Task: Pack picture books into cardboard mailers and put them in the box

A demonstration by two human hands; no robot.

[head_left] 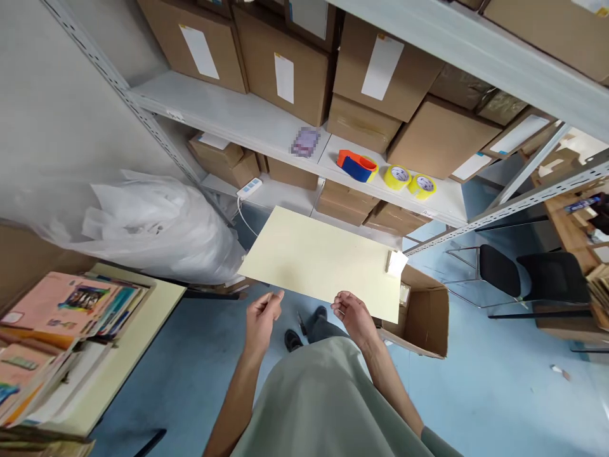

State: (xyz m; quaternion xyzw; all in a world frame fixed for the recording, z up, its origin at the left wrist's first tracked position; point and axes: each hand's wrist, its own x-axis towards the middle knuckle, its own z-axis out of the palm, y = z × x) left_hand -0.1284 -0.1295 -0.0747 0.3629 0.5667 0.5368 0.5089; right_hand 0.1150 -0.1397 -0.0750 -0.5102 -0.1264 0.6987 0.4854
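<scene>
Near the front edge of a pale cream tabletop (318, 254), both of my hands are raised with fingers curled. My left hand (262, 317) is closed, the thumb pressed against the bent forefinger. My right hand (356, 319) is closed in a loose pinch by the table's front edge. Whatever either hand may hold is hidden or too small to make out. A small white piece that looks like paper (396, 263) lies at the tabletop's right end.
Behind the table stands a metal shelf (228, 114) with cardboard boxes (285, 57), yellow tape rolls (397, 177) and an orange-and-blue tape dispenser (356, 166). An open carton (428, 317) is at right, books (71, 304) at left, beside a white plastic bundle (166, 228). Black chairs (498, 270) stand further right.
</scene>
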